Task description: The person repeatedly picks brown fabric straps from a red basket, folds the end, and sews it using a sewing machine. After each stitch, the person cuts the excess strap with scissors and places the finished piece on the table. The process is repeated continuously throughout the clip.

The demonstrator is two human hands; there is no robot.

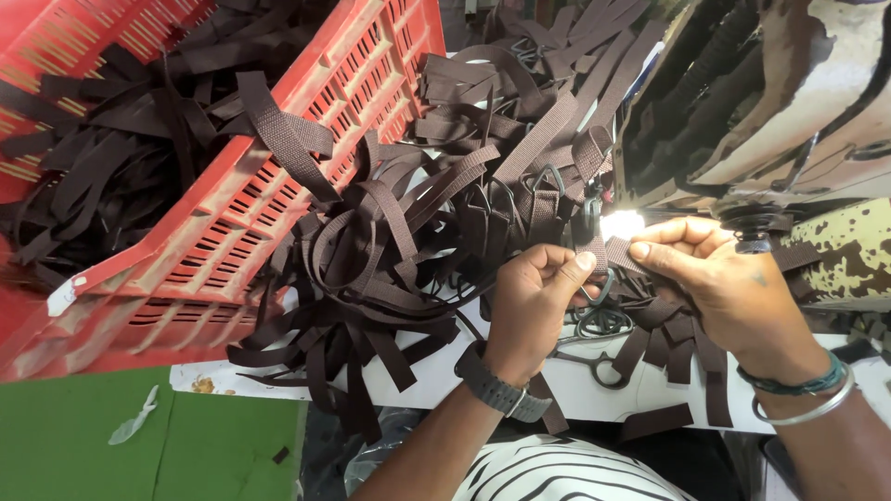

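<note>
Both hands met under the sewing machine (761, 111): the left hand (534, 297) and right hand (715, 278) pinched a brown strap (608, 252) by its end, near the lamp. Feeding it straight would need steady fingers.

A short piece of dark brown woven strap (608, 252) is pinched at its two ends and held nearly level, just under a bright lamp glare. Its weave is coarse and ribbed (the same webbing as the loose heap of straps (408, 250) spread over the white table beneath it).
</note>
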